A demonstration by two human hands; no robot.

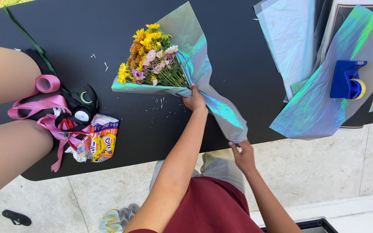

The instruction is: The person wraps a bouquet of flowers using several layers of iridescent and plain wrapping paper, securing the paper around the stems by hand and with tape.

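A bouquet of yellow, orange, pink and purple flowers (pixel 150 58) lies on a black table (pixel 109 26), wrapped in iridescent film (pixel 195 51). My left hand (pixel 194 100) pinches the film where it gathers around the stems. My right hand (pixel 242 155) grips the film's lower end, which hangs over the table's near edge.
More iridescent sheets (pixel 324 95) lie at the right under a blue tape dispenser (pixel 347 79). Pink ribbon rolls (pixel 47 83), black ribbon (pixel 83 114) and a snack packet (pixel 102 138) sit at the left, next to another person's legs (pixel 5 73). Sandals (pixel 117 218) lie on the tiled floor.
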